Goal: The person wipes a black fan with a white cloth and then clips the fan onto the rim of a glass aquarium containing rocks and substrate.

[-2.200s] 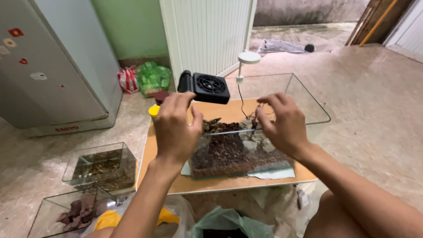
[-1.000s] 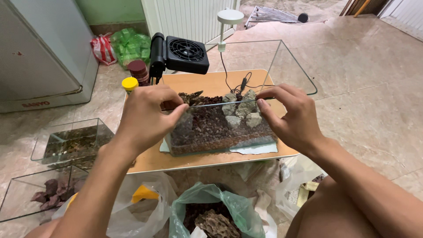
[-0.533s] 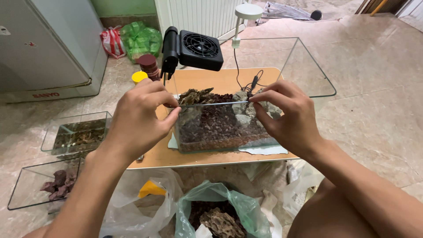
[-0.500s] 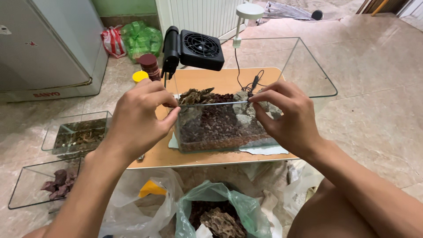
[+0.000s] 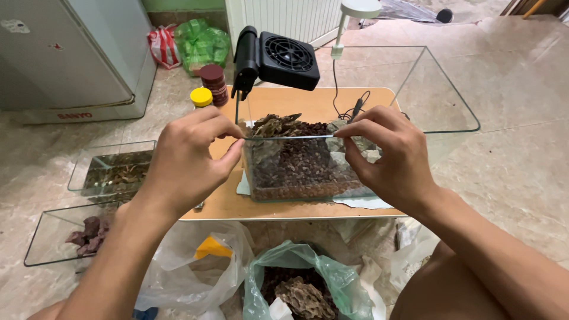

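Observation:
A small glass tank (image 5: 296, 189) holding dark reddish gravel (image 5: 299, 163) and rough brown stones (image 5: 275, 124) stands on a low wooden board (image 5: 308, 104). My left hand (image 5: 189, 157) pinches the left end of the tank's near top rim. My right hand (image 5: 388, 157) pinches the same rim at the right end. A black clip-on fan (image 5: 278, 56) is fixed to the tank's back left corner. Pale stones (image 5: 367, 151) lie at the tank's right side, partly hidden by my right hand.
A larger glass tank (image 5: 438, 89) stands to the right with a white lamp (image 5: 355, 12). Two shallow glass tanks (image 5: 112, 172) (image 5: 65, 234) sit on the floor at left. Plastic bags (image 5: 302, 284) of gravel and rock lie below. Jars (image 5: 207, 86) and a grey fridge (image 5: 77, 53) stand behind.
The view has shifted closer and lower over the tank. Both hands stay pinched on the near rim at its two ends.

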